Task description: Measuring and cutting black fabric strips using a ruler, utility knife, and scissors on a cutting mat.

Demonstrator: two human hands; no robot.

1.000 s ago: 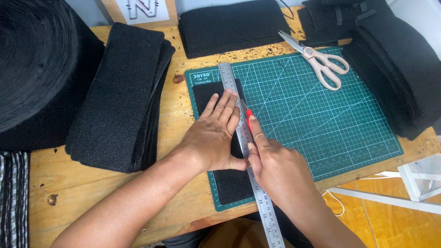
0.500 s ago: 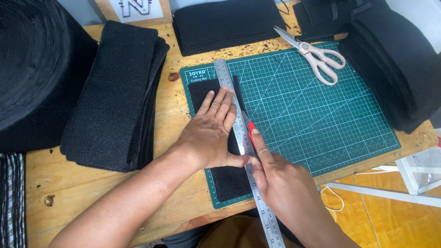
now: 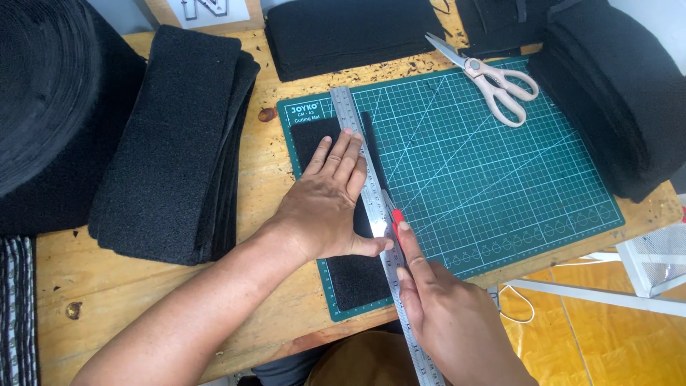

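Steel ruler (image 3: 371, 207) lay along the black foam strip (image 3: 336, 179) on the green cutting mat (image 3: 500, 193), pinned by the left hand (image 3: 325, 207), fingers spread flat toward twelve o'clock, so the edge would not slip. At five o'clock, the right hand (image 3: 443, 314) pinched a red-handled knife (image 3: 394, 218) against the ruler's edge. Scissors (image 3: 493, 78) rested at one o'clock.

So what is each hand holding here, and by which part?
The right hand grips a red-handled cutter by its handle, forefinger along the top. The left hand grips nothing; it presses flat on the steel ruler and black fabric strip.
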